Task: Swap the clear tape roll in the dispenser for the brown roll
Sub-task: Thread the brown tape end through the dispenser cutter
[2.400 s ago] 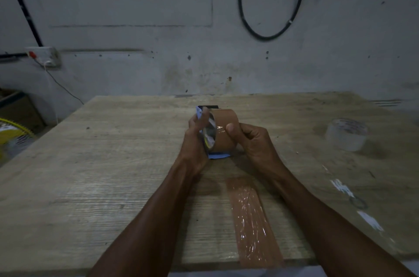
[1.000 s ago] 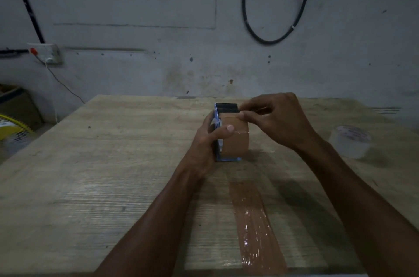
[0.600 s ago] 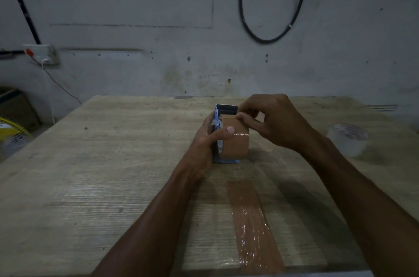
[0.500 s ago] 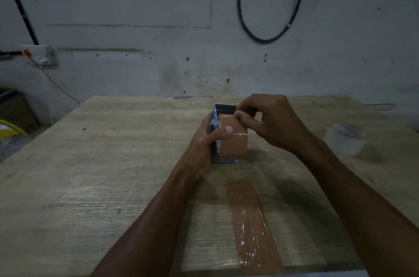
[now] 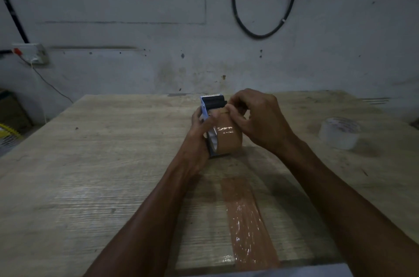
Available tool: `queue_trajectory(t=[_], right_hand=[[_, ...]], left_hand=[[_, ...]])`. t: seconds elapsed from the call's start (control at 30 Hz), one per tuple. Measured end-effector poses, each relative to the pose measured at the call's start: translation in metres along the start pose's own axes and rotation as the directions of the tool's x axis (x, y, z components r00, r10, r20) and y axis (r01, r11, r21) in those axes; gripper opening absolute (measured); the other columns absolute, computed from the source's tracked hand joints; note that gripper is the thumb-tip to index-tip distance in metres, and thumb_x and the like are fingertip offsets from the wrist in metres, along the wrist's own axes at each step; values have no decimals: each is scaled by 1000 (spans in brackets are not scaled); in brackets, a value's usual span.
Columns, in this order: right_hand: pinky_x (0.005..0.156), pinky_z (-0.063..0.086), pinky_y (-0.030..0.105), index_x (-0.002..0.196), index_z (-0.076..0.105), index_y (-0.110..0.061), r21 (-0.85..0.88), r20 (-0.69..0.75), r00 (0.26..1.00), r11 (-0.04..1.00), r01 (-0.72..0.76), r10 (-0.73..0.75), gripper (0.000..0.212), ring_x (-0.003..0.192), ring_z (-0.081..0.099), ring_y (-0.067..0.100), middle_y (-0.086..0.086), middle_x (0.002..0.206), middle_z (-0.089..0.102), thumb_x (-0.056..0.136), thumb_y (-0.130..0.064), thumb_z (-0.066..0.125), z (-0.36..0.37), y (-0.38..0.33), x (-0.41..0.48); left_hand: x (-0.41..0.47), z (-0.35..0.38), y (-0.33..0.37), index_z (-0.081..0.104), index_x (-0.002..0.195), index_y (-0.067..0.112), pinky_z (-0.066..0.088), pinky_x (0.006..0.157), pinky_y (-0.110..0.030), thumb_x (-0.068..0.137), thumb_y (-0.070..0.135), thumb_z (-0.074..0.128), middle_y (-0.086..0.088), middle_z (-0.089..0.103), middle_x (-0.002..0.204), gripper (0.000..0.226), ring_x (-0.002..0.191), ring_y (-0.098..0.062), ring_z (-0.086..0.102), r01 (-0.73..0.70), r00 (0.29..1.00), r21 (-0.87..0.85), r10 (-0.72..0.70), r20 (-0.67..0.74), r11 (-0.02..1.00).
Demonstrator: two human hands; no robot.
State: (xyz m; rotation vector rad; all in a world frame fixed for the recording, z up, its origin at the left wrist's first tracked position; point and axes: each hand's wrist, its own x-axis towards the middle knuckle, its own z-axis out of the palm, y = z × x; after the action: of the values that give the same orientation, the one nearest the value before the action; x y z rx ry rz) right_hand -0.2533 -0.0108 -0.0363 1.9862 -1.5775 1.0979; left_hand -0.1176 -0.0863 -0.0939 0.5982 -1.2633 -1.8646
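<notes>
The brown tape roll (image 5: pixel 227 140) sits in the blue tape dispenser (image 5: pixel 212 102), which stands at the middle of the wooden table (image 5: pixel 102 163). My left hand (image 5: pixel 199 134) grips the dispenser from its left side. My right hand (image 5: pixel 256 118) pinches the loose end of the brown tape at the top of the roll, just behind the dispenser's black roller and toothed blade. The clear tape roll (image 5: pixel 339 132) lies flat on the table far to the right, apart from both hands.
A strip of brown tape (image 5: pixel 247 222) is stuck to the table near its front edge. Behind the table is a grey wall with a hanging black cable (image 5: pixel 260 34) and a socket (image 5: pixel 31 53) at left. A yellow object (image 5: pixel 9 131) lies beyond the table's left edge.
My right hand went from the roll's right side to its top and took hold of the tape end near the blade. The dispenser has tipped slightly. My left hand keeps its grip.
</notes>
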Motion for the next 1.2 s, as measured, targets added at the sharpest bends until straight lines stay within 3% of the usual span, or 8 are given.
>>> queue_trajectory(t=[0.17, 0.37, 0.5, 0.6, 0.7, 0.83, 1.0, 1.2], right_hand=[[64, 40, 6, 90, 66, -10, -1, 42, 999, 1000, -9, 9, 4, 68, 50, 3, -11, 82, 55, 89, -14, 68, 0, -1, 0], [63, 40, 2, 89, 68, -11, 26, -11, 996, 995, -92, 93, 4, 63, 47, -8, -13, 80, 56, 88, -15, 68, 4, -3, -2], [66, 44, 0, 94, 70, -14, 143, 11, 975, 965, -219, 220, 7, 67, 54, -9, -15, 79, 59, 91, -19, 66, 4, -8, -1], [68, 48, 9, 93, 69, -22, 221, 91, 956, 930, -293, 279, 5, 69, 59, -5, -20, 77, 59, 93, -21, 64, -3, -8, 1], [60, 52, 14, 101, 61, -26, 280, 162, 960, 922, -267, 229, 11, 71, 63, -1, -15, 85, 64, 94, -17, 61, -10, -8, 1], [58, 45, 6, 106, 49, -36, 283, 258, 959, 940, -193, 119, 28, 73, 60, -10, -16, 92, 61, 99, -9, 51, -15, -10, 1], [62, 43, 4, 94, 71, -10, 313, 263, 963, 938, -149, 66, 24, 73, 58, -18, -23, 81, 58, 92, 7, 54, -15, -2, 2], [65, 41, 6, 94, 74, -13, 351, 267, 961, 922, -162, 68, 23, 77, 61, -7, -19, 84, 66, 94, -6, 53, -14, 1, 1]], left_hand=[[-3, 0, 0, 31, 150, 32, 58, 81, -51, 52, 42, 84, -14, 52, 139, 112, 112, -33, 63, 25, 1000, 64, -26, 4, 998], [-6, 0, 1, 38, 145, 24, 56, 81, -47, 67, 27, 70, -6, 56, 126, 85, 108, -29, 61, -6, 1000, 92, 3, 25, 996], [-6, -2, 1, 37, 144, 24, 56, 79, -45, 67, 25, 69, -6, 55, 124, 84, 106, -28, 61, -17, 1000, 119, 14, 28, 993], [-7, -2, 2, 35, 146, 25, 56, 72, -41, 66, 26, 69, -6, 56, 122, 88, 103, -26, 62, -12, 1000, 120, 9, 22, 993], [-8, 0, 2, 35, 146, 24, 56, 75, -44, 59, 30, 76, -9, 55, 127, 96, 107, -29, 61, -7, 999, 125, 3, 32, 992], [-7, -1, 1, 34, 147, 24, 55, 80, -48, 63, 29, 74, -13, 51, 134, 93, 110, -32, 60, 12, 999, 132, -18, 46, 991], [-8, -1, 2, 38, 144, 24, 57, 69, -39, 49, 40, 78, -8, 57, 125, 105, 102, -26, 63, 14, 999, 128, -20, 49, 992], [-8, -2, 2, 37, 145, 26, 57, 70, -38, 55, 35, 78, -8, 56, 126, 99, 106, -27, 62, 20, 997, 137, -29, 66, 990]])
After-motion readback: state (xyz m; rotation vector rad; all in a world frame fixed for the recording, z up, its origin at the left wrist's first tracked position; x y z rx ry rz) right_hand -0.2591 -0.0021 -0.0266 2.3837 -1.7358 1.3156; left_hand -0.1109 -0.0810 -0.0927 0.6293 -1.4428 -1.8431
